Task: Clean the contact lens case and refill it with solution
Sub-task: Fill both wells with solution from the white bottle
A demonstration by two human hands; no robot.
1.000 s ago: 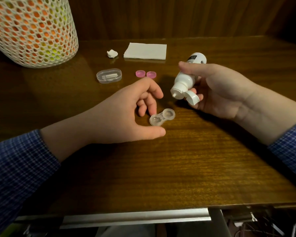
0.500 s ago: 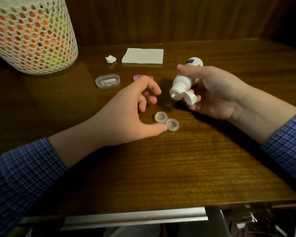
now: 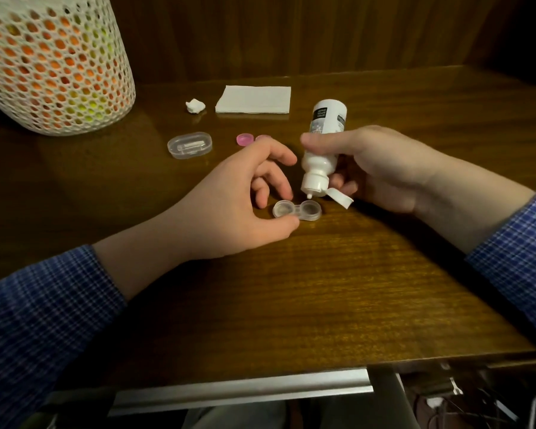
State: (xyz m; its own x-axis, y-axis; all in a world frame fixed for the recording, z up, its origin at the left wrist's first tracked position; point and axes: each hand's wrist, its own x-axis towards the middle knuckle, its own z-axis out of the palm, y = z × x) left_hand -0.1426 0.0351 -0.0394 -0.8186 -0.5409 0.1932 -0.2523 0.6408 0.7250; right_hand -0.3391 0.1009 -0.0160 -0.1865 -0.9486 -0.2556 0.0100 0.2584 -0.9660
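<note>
A clear two-well contact lens case (image 3: 297, 211) lies flat on the wooden table (image 3: 322, 298), both wells uncapped and facing up. My left hand (image 3: 239, 209) pinches its left well between thumb and fingers. My right hand (image 3: 381, 168) grips a white solution bottle (image 3: 321, 150) tipped nozzle-down, flip cap hanging open. The nozzle tip hovers just above the case, between the wells. Two pink caps (image 3: 245, 139) lie behind my left hand, one partly hidden.
A clear oval plastic box (image 3: 190, 145) sits left of the caps. A folded white tissue (image 3: 253, 99) and a crumpled white wad (image 3: 195, 105) lie near the back wall. A white mesh basket (image 3: 51, 66) stands at the back left. The table's front edge has a metal strip (image 3: 239, 394).
The case was tilted up, then set flat with its wells side by side. My right hand tipped the bottle steeper and brought the nozzle down over the case.
</note>
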